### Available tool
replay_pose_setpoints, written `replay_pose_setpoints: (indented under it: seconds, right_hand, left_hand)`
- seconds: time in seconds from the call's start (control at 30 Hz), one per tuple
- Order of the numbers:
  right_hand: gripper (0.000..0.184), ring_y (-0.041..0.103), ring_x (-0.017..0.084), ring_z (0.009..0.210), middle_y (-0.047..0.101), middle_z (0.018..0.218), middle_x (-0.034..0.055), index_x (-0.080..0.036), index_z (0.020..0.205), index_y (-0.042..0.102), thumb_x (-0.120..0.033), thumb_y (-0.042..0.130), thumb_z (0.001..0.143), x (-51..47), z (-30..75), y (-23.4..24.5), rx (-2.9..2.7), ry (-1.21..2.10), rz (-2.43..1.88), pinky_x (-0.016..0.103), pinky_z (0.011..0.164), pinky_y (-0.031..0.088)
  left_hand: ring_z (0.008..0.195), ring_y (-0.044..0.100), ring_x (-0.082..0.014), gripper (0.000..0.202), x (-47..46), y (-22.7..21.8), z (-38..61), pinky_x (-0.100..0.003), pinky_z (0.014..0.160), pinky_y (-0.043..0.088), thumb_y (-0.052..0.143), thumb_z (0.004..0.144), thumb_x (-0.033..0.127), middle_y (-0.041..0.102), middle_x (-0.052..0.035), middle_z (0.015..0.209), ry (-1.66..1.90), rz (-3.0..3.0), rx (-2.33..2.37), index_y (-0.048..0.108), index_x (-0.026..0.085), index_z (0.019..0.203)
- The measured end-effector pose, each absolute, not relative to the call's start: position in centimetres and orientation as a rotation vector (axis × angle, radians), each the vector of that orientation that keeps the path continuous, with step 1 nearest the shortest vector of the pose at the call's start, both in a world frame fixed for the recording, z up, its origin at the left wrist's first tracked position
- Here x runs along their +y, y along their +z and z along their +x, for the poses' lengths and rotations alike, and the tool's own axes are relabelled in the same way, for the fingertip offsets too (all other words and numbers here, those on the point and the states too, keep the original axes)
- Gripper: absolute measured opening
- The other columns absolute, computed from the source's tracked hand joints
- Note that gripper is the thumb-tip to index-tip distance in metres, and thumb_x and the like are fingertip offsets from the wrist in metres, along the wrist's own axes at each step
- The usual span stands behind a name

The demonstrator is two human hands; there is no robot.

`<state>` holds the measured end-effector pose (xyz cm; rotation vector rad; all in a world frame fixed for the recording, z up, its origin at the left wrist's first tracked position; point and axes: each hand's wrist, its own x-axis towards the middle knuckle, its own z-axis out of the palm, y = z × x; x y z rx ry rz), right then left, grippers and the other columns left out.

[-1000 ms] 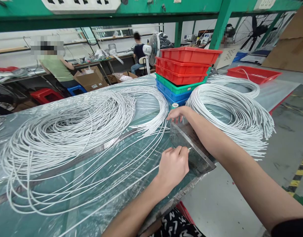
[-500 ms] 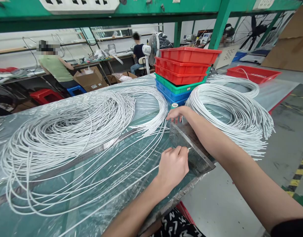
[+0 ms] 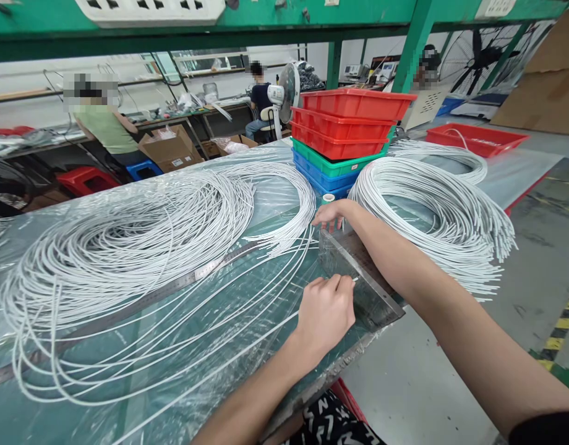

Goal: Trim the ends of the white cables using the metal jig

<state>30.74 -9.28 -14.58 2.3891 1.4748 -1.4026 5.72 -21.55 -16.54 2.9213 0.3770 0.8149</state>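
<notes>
- My left hand [image 3: 325,312]: pinching wire ends [image 3: 354,279], butting them against the metal block [image 3: 359,278] to square them.
- My right hand [image 3: 331,213]: spread flat at the block's far end, steadying it.
- Wire coils [image 3: 127,247]: left of my pinch.

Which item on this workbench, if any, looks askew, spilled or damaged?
Nothing looks damaged or spilled. The large loose coil of white cable sprawls unevenly over the long steel ruler. The left hand pinches cable ends against the grey metal block, on whose far end the right hand rests.
</notes>
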Motion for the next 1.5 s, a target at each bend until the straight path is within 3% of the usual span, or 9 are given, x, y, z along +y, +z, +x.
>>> replay_pose_setpoints:
  seconds: [1.03, 1.5]
  right_hand:
    - [0.058, 0.068, 0.021, 0.079, 0.066, 0.112, 0.0118, -0.015, 0.13, 0.052, -0.052, 0.062, 0.086, -9.29, 30.62, -14.49, 1.469, -1.369, 2.381, 0.031, 0.069, 0.054]
    - [0.063, 0.068, 0.022, 0.077, 0.067, 0.104, 0.011, -0.015, 0.126, 0.055, -0.058, 0.065, 0.082, -9.14, 30.78, -14.76, 1.475, -1.37, 2.39, 0.031, 0.069, 0.054]
  left_hand:
    - [0.05, 0.046, -0.0125, 0.023, -21.63, -16.51, 5.69, -0.029, 0.051, 0.03, 0.044, 0.093, 0.013, 0.051, 0.0027, 0.06, 0.848, 2.911, 0.395, 0.052, 0.018, 0.071]
    - [0.052, 0.05, -0.0132, 0.024, -21.63, -16.57, 5.71, -0.029, 0.053, 0.032, 0.042, 0.094, 0.015, 0.055, 0.0019, 0.062, 0.807, 2.905, 0.401, 0.054, 0.018, 0.073]
